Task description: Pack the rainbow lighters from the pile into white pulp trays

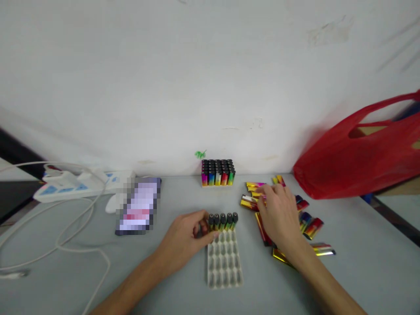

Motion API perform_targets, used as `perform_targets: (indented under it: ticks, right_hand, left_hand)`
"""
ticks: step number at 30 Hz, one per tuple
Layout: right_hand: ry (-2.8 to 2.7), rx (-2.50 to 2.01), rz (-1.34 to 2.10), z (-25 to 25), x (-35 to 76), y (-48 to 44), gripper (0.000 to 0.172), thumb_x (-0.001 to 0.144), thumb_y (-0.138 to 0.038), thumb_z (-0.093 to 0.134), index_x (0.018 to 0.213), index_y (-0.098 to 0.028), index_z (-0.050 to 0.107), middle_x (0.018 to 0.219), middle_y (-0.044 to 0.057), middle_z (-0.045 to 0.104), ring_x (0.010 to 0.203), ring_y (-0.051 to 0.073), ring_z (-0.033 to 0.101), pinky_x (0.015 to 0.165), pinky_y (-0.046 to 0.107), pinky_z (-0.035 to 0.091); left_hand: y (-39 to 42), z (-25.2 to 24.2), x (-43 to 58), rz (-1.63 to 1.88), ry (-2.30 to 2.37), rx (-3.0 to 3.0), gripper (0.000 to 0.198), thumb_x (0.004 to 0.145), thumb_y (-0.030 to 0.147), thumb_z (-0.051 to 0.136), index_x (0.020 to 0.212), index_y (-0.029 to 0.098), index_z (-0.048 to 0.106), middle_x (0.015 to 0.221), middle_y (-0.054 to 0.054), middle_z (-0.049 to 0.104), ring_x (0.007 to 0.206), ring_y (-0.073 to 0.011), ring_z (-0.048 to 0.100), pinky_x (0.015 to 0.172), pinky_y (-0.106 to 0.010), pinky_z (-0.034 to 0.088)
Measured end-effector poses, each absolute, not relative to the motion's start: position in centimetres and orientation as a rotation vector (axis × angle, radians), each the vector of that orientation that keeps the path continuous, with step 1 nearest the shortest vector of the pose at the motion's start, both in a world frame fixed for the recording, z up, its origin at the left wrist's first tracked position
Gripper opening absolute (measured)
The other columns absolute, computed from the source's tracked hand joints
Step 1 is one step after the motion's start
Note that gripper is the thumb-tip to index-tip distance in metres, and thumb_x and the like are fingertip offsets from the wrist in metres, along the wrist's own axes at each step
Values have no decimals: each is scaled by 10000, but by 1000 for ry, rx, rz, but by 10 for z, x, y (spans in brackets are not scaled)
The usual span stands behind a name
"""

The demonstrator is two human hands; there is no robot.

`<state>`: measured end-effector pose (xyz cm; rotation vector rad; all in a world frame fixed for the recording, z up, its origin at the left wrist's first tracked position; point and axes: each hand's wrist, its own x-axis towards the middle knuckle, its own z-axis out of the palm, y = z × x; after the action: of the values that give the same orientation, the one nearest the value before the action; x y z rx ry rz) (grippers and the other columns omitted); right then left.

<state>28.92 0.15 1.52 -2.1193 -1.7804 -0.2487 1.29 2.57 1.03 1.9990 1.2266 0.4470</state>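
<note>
A pale tray with rows of slots lies on the grey table, and a row of several upright lighters with black tops fills its far end. My left hand is at the tray's far left corner, its thumb and fingers curled around the end of that row. Over the pile of loose shiny lighters on the right is my right hand, fingers bent down among them; whether it grips one is hidden. Against the wall stands a full block of colourful lighters.
A red bag leans at the back right. On the left are a phone, a white power strip, a white mouse and a looping white cable. The white wall bounds the table's back.
</note>
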Motion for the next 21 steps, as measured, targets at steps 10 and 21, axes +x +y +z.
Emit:
perform_targets:
  ticks: [10, 21]
  right_hand:
    - [-1852, -2157, -114, -6, 358, 18, 252, 945, -260, 684, 1162, -272, 813, 996, 118, 704, 1020, 355, 617, 901, 451, 396]
    - [-1854, -2194, -96, -16, 351, 18, 149, 963, -345, 727, 1038, -234, 792, 1035, 138, 675, 1050, 379, 607, 868, 459, 417]
  left_hand:
    - [26, 10, 13, 445, 1225, 1993, 377, 932, 507, 776, 779, 218, 589, 696, 51, 616, 644, -169, 551, 646, -283, 377]
    - [25, 14, 14, 445, 1236, 1998, 367, 924, 527, 757, 796, 216, 610, 710, 42, 636, 645, -172, 545, 639, -285, 372]
